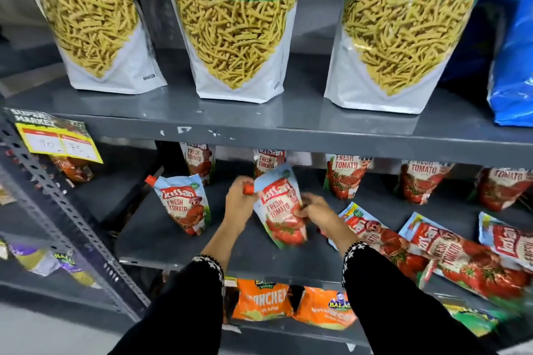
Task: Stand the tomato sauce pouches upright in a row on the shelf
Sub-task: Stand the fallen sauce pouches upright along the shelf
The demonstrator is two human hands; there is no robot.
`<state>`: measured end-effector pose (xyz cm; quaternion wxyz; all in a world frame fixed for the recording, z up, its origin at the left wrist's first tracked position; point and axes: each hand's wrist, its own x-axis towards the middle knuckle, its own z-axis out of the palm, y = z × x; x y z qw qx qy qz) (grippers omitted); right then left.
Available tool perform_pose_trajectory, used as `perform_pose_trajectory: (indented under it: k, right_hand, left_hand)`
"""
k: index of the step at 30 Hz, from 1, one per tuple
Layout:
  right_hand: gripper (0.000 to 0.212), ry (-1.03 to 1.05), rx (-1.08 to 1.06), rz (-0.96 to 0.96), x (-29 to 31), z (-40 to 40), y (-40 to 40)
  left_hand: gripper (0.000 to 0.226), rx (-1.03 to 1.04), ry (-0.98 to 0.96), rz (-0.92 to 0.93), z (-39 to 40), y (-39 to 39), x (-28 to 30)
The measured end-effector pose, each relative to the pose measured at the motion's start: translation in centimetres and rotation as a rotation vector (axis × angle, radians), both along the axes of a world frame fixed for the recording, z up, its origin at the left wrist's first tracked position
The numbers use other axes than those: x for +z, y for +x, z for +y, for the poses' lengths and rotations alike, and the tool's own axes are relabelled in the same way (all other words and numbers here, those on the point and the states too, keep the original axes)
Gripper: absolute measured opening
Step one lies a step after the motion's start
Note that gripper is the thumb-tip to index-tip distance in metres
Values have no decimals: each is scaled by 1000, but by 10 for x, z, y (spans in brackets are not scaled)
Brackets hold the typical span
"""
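While both hands grip it, the tomato pouch (pixel 281 207) leans.

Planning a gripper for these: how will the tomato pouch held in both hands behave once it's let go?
The held pouch looks soft and filled, so it would probably sag. It leans now, steadied by the left hand at its cap and the right hand; it may tip. Its glossy film looks slippery.

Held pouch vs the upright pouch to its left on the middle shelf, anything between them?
Head view: only the left hand, gripping the held pouch by its red cap. Otherwise bare grey shelf up to the upright pouch.
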<state>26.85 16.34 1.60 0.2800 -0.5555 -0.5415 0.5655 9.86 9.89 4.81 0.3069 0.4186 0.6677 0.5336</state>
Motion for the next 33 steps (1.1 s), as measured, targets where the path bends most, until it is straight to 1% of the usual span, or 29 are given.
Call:
perform_pose_trajectory:
  k: [2, 4, 6, 9, 11, 13, 15, 17, 19, 20, 21, 23, 25, 26, 27, 29, 30, 31, 32, 33]
  right_hand:
    - [45, 32, 9, 103, -2, -13, -6]
    - [41, 94, -10, 103, -8, -24, -15]
    - [39, 118, -30, 89, -17, -33, -20]
    - [37, 95, -23, 75, -20, -42, -14]
    - [40, 65, -48, 44, -17, -43, -5]
    - [49, 60, -111, 14, -11, -40, 8]
    - [57, 100, -154, -38, -3, -36, 27]
    - [57, 161, -184, -106, 4, -36, 54]
    - [51, 244, -221, -243, 8, -34, 83]
    - [47, 288, -224, -350, 11, -34, 100]
    - [44, 317, -207, -469, 13, -32, 114]
    - [44, 297, -159, -680, 17, -30, 147]
    - [48, 221, -64, -848, 15, -24, 182]
    - [48, 172, 9, -901, 17, -23, 192]
    - [43, 121, 68, -905, 16, -20, 203]
    - [22, 6, 152, -805, 13, -18, 217]
    - [27, -13, 191, -790, 11, -16, 223]
    - [37, -22, 222, -791, 10, -13, 225]
    - [41, -16, 244, -788, 9, -11, 227]
    - [39, -29, 247, -736, 11, -9, 230]
  left_hand:
    - [24, -115, 43, 112, 6, -8, 17]
    - [30, -160, 31, 195, 7, -13, 21]
    - [33, -151, 15, 196, 4, -15, 16]
    - [43, -64, 18, 80, -6, -6, 6]
    - [49, 55, -9, -30, -14, 5, 0]
    - [47, 224, -92, -131, -24, 20, -9]
    - [44, 348, -179, -256, -35, 43, -21]
    - [46, 367, -280, -365, -43, 72, -38]
    - [48, 257, -364, -439, -43, 99, -54]
    - [49, 174, -392, -491, -40, 114, -59]
    - [52, 110, -422, -544, -37, 125, -64]
    - [57, 61, -486, -609, -28, 153, -68]
    - [56, 72, -527, -648, -17, 184, -71]
    - [54, 105, -534, -659, -13, 193, -72]
    - [50, 131, -539, -661, -8, 203, -71]
    - [34, 179, -532, -678, 0, 218, -74]
    - [30, 198, -527, -690, 3, 223, -77]
    - [28, 212, -529, -677, 6, 226, -81]
    - [28, 227, -530, -657, 9, 227, -84]
    - [28, 234, -531, -638, 11, 230, -86]
